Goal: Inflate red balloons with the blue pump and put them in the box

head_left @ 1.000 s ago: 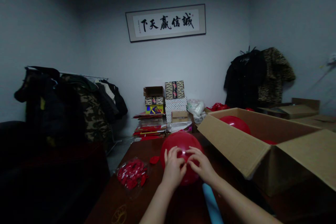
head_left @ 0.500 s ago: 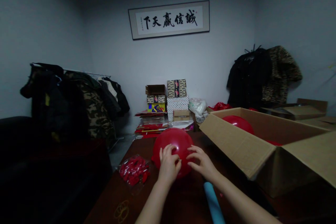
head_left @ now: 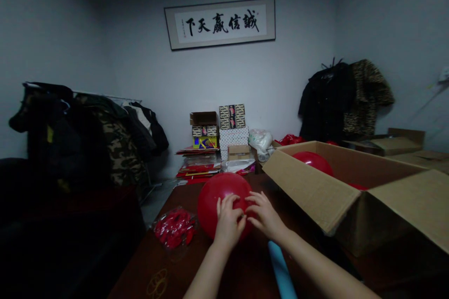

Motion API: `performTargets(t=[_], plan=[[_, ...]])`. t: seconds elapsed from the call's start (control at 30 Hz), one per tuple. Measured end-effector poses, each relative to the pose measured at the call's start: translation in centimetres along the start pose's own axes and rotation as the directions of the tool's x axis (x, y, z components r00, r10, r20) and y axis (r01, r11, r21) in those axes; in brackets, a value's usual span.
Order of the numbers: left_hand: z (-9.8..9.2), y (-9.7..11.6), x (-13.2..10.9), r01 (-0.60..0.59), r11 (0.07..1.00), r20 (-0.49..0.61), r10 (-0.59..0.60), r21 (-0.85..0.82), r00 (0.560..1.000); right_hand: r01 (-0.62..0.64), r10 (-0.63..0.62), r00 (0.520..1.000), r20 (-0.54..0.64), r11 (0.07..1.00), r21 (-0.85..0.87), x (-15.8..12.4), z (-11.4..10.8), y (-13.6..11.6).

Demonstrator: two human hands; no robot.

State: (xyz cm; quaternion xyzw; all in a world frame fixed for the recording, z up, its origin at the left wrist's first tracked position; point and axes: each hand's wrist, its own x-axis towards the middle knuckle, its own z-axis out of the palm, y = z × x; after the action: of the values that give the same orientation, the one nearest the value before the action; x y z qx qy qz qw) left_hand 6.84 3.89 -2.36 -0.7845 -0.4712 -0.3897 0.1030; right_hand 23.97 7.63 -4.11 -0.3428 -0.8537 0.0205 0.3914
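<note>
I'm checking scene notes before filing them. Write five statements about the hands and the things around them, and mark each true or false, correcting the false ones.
1. The left hand and right hand are both at a red balloon. True.
2. The cardboard box is shut. False: the cardboard box is open, with another red balloon showing inside.
3. A clear bag of red items lies left of the balloon at the hands. True.
4. The long object below the right hand is yellow. False: the long object is blue.
5. Framed calligraphy hangs on the far wall. True.
</note>
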Motion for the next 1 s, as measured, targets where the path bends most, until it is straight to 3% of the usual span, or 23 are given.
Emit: performTargets(t=[0.27,0.5,0.8,1.0], plan=[[2.0,0.9,0.2,-0.055,0.998,0.052,0.054,0.018,0.997,0.004,-0.004,1.000,0.003,0.997,-0.078,-1.1,-1.0,1.5],[4.3,1.0,0.3,-0.088,0.993,0.094,0.081,0.072,0.992,-0.089,0.088,0.996,-0.010,0.985,-0.151,-3.3,-1.3,4.8],[5.7,0.8,0.5,-0.071,0.984,0.071,0.060,0.163,0.996,-0.131,0.171,0.977,0.128,0.954,-0.270,-6.5,-0.7,9.6],[5.9,0.4,0.7,-0.019,0.979,0.021,0.015,0.205,1.000,-0.141,0.219,0.954,0.206,0.931,-0.336,-9.1,0.7,10.5]])
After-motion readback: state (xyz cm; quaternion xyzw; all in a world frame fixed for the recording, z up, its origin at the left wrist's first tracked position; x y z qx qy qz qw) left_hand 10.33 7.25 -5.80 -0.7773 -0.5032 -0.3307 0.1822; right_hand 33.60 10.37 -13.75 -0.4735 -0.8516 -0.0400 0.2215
